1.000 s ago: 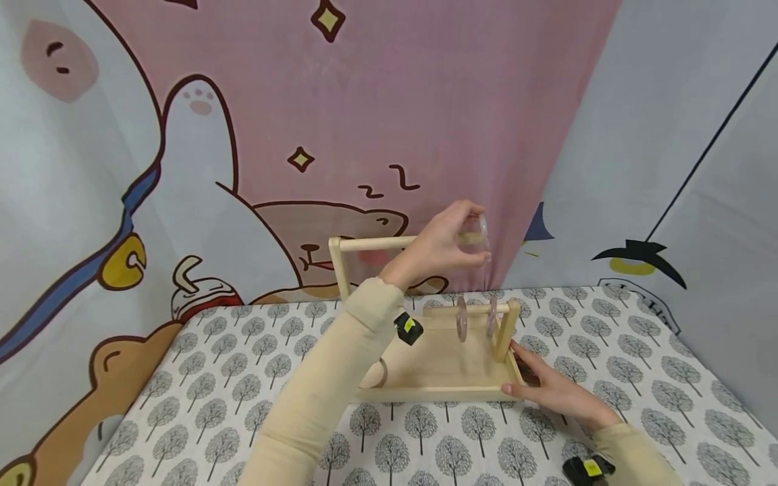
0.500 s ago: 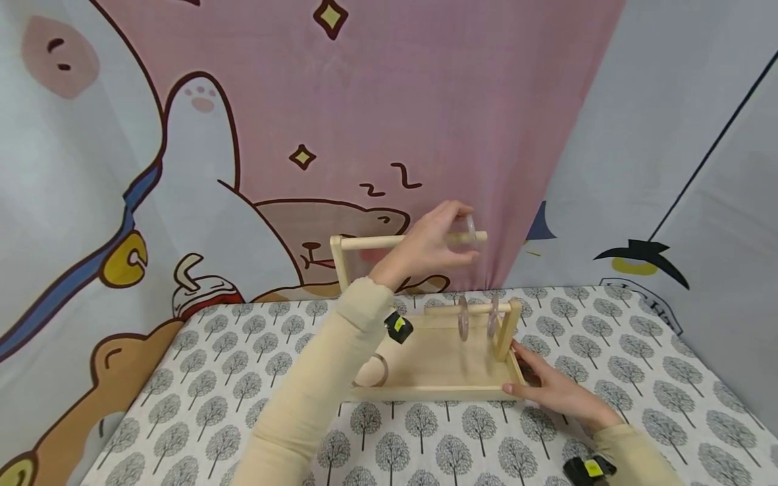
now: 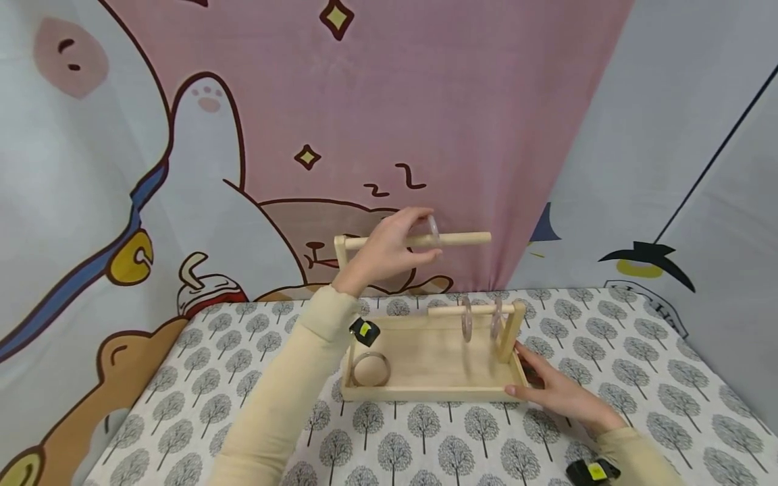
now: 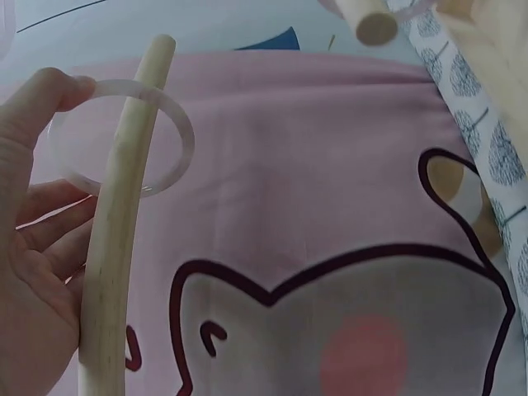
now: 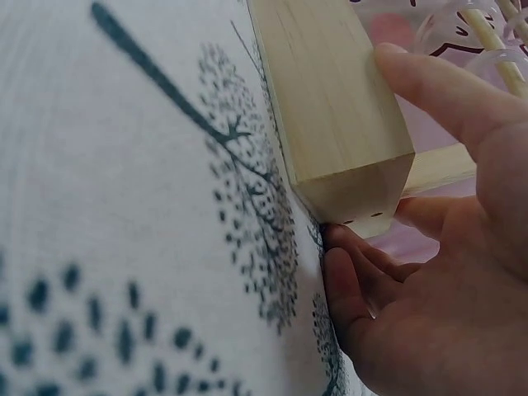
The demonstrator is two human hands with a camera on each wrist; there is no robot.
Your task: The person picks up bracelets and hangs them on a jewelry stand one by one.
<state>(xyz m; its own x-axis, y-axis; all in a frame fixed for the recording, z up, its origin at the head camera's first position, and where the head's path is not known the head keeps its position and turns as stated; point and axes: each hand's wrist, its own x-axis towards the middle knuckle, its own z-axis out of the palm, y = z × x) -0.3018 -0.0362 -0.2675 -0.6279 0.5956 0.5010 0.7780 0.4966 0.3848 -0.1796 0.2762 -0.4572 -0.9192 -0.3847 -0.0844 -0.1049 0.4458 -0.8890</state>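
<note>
My left hand [image 3: 389,248] pinches a clear, pale bangle [image 4: 186,142] between thumb and fingers. The bangle encircles the upper rod [image 3: 464,238] of a wooden bangle stand, well in from the rod's free right end. My right hand [image 3: 562,395] grips the front right corner of the stand's tray [image 3: 425,393], thumb at the front and fingers round the end. In the right wrist view, that thumb presses the wooden corner [image 5: 338,107]. Two pinkish clear bangles, one on the left [image 3: 467,320] and one on the right [image 3: 496,318], hang on the lower rod [image 3: 444,311].
Another bangle [image 3: 387,368] lies flat in the tray's front left corner. A short post [image 3: 512,334] carries the lower rod at the right. The tray rests on a tree-print tablecloth [image 3: 419,445]. A cartoon-print curtain [image 3: 486,101] hangs behind the table.
My left hand has moved left, bringing the bangle from the upper rod's free end farther along the rod. The tray's left part has come into view. My right hand stays at the corner.
</note>
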